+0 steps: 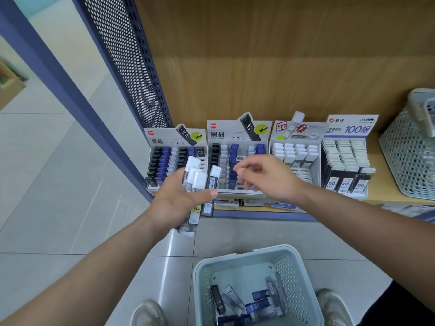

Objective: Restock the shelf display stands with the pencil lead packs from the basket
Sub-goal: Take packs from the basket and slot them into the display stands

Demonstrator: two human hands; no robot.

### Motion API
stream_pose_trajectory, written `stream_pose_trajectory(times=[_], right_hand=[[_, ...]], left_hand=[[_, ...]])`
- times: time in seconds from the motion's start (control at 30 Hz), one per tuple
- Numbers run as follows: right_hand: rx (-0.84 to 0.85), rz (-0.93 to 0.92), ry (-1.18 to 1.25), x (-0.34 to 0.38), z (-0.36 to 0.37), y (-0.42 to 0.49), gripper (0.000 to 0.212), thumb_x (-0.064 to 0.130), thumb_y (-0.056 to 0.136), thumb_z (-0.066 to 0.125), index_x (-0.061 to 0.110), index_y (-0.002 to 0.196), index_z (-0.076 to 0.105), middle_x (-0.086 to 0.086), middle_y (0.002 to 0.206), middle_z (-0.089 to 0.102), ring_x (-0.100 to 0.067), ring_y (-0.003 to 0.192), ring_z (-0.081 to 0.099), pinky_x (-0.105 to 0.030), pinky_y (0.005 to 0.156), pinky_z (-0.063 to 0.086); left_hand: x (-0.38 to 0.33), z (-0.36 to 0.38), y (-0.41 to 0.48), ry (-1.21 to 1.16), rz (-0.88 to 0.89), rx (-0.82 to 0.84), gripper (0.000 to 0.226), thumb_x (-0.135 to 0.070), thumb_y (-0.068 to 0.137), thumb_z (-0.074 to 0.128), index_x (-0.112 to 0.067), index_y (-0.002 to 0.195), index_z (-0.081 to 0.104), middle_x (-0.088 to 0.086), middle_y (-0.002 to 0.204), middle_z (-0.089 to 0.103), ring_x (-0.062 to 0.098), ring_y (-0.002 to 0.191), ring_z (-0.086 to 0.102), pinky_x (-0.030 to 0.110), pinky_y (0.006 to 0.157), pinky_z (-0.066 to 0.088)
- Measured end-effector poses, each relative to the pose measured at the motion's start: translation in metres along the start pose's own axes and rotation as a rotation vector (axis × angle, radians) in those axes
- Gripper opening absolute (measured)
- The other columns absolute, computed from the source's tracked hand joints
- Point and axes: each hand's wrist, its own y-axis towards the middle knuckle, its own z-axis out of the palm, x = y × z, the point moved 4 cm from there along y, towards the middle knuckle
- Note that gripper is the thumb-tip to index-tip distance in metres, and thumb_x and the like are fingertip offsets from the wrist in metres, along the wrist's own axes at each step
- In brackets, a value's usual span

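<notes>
Bundle of pencil lead packs (196, 177) is gripped upright in left hand (179, 201), thumb clamped across the front, held in front of the shelf's (381, 184) left end. Right hand (268, 177) is held apart, just beside the bundle, fingers loosely curled with nothing gripped, over the second display stand (235, 130). Four stands are lined along the shelf's front edge: first stand (174, 137) at the left corner, third stand (296, 135) and fourth stand (348, 128) to the right. Basket (244, 254) is set on the floor below the shelf, loose packs (256, 307) lying in its bottom. Second basket (409, 156) is seen at the shelf's right end.
</notes>
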Motion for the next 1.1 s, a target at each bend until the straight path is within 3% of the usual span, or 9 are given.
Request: stream_pose_trajectory(times=[0.1, 0.2, 0.3, 0.4, 0.6, 0.83, 0.97, 1.1], right_hand=[[0.108, 0.096, 0.317, 0.022, 0.012, -0.023, 0.01, 0.026, 0.1, 0.058, 0.024, 0.102, 0.068, -0.001, 0.087, 0.076, -0.014, 0.074, 0.071, -0.023, 0.063, 0.056], [0.059, 0.161, 0.48, 0.031, 0.015, -0.04, 0.015, 0.028, 0.096, 0.066, 0.013, 0.099, 0.064, -0.007, 0.081, 0.074, -0.02, 0.072, 0.072, -0.029, 0.063, 0.059], [-0.011, 0.201, 0.526, 0.031, 0.014, -0.049, 0.015, 0.029, 0.095, 0.069, 0.015, 0.095, 0.061, -0.004, 0.08, 0.071, -0.024, 0.074, 0.073, -0.032, 0.063, 0.058], [-0.001, 0.176, 0.537, 0.032, 0.01, -0.054, 0.012, 0.021, 0.095, 0.069, 0.015, 0.104, 0.065, -0.002, 0.079, 0.071, -0.023, 0.074, 0.073, -0.032, 0.064, 0.058], [-0.089, 0.131, 0.545, 0.033, -0.004, -0.056, 0.006, 0.017, 0.096, 0.067, 0.014, 0.1, 0.064, -0.001, 0.074, 0.071, -0.017, 0.065, 0.066, -0.03, 0.058, 0.055], [-0.085, 0.15, 0.532, 0.024, -0.015, -0.049, 0.006, 0.016, 0.096, 0.066, 0.013, 0.1, 0.063, -0.003, 0.077, 0.072, -0.021, 0.068, 0.069, -0.034, 0.063, 0.06], [-0.105, 0.147, 0.539, 0.017, -0.02, -0.037, 0.005, 0.012, 0.095, 0.066, 0.011, 0.093, 0.062, -0.007, 0.08, 0.072, -0.022, 0.071, 0.072, -0.033, 0.061, 0.06], [-0.201, 0.1, 0.318, 0.006, -0.031, -0.01, 0.007, 0.012, 0.094, 0.068, 0.008, 0.093, 0.062, -0.012, 0.079, 0.072, -0.018, 0.071, 0.071, -0.034, 0.066, 0.059]], left_hand=[[-0.007, 0.011, -0.007, -0.032, 0.031, 0.047, 0.035, -0.023, 0.08, 0.087, -0.029, 0.11, 0.069, -0.012, 0.1, 0.078, 0.007, 0.091, 0.073, 0.028, 0.082, 0.054], [-0.014, 0.021, -0.015, -0.053, 0.062, 0.087, 0.035, -0.02, 0.081, 0.085, -0.025, 0.111, 0.069, -0.008, 0.1, 0.078, 0.007, 0.092, 0.073, 0.021, 0.077, 0.053], [-0.02, 0.028, -0.023, -0.063, 0.09, 0.134, 0.034, -0.016, 0.082, 0.085, -0.026, 0.11, 0.069, -0.005, 0.1, 0.078, 0.009, 0.092, 0.074, 0.019, 0.075, 0.055], [-0.021, 0.032, -0.03, -0.055, 0.085, 0.145, 0.038, -0.019, 0.08, 0.086, -0.025, 0.112, 0.068, -0.004, 0.103, 0.078, 0.017, 0.099, 0.073, 0.034, 0.089, 0.057], [-0.019, 0.026, -0.032, -0.062, 0.074, 0.049, 0.043, -0.033, 0.073, 0.088, -0.023, 0.109, 0.068, -0.001, 0.103, 0.077, 0.024, 0.102, 0.072, 0.045, 0.095, 0.057], [-0.014, 0.017, -0.024, -0.022, 0.04, 0.031, 0.04, -0.029, 0.079, 0.087, -0.028, 0.113, 0.066, -0.011, 0.102, 0.077, 0.011, 0.097, 0.072, 0.037, 0.092, 0.056], [-0.013, 0.011, -0.02, 0.003, 0.029, 0.029, 0.042, -0.029, 0.079, 0.087, -0.027, 0.116, 0.067, -0.011, 0.103, 0.077, 0.011, 0.098, 0.073, 0.037, 0.092, 0.056], [-0.012, -0.004, -0.015, 0.053, 0.034, -0.028, 0.032, -0.026, 0.078, 0.088, -0.026, 0.104, 0.069, -0.015, 0.091, 0.077, 0.003, 0.082, 0.073, 0.019, 0.071, 0.054]])
